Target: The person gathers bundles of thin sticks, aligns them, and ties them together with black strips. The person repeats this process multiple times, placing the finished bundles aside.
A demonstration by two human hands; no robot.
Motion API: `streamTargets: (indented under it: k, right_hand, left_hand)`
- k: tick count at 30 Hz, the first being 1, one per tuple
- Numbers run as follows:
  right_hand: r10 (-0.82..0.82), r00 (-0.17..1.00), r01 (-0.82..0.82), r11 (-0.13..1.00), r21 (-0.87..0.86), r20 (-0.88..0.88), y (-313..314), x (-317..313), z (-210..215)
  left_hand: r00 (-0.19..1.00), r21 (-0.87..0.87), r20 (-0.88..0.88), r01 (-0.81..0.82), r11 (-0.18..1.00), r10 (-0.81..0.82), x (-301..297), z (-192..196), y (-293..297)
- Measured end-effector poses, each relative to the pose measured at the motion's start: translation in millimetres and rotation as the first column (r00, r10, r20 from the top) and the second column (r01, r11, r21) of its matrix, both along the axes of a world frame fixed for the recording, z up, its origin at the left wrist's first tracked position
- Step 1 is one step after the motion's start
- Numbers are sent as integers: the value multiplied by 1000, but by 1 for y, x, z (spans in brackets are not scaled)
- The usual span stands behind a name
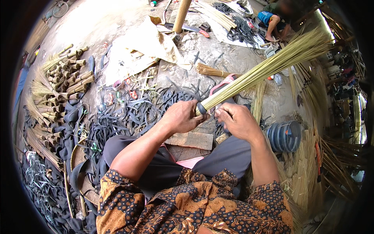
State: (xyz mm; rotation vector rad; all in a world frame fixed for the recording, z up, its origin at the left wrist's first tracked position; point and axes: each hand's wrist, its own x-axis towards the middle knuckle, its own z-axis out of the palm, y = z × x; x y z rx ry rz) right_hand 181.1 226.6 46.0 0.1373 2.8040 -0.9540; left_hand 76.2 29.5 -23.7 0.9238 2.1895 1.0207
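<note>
Yellow-green bundle of long, thin straw stalks [265,74] slants up and to the right from the left hand [182,116], its narrow end inside that hand's grip and its loose tips fanning out well beyond it. The left fingers are curled closely around this end, right beside a dark, flat rubber-like band [201,108] wound about the stalks. Just right of that grip, the right hand [240,120] is half-closed below the bundle, thumb and forefinger drawn together; whether it pinches anything I cannot tell.

Just below the left hand lies a worn, flat wooden board [191,140]. To the left of the grip spreads a tangled heap of black rubber-like strips [117,124], with a stack of short, tied straw bundles [64,78] farther out. Near the right hand, on its right, sits a ribbed blue-grey roll [283,136].
</note>
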Motion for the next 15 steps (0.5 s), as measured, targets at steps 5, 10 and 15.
streamTargets:
  k: [5,10,15]
  right_hand:
    - [-259,957,290,813,-504,133,-29,-26,-9]
    - [-206,940,335,703,-627,271,-32,-49,-40]
    - [-298,940,331,667,-667,168,-38,-33,-63]
  left_hand:
    - [951,-98,-305,-91,991,57,7,-25,9]
    - [918,-26,-382,-128,991,108,13,-43,9]
    - [903,-4,-381,-215,977,197,11,-53,11]
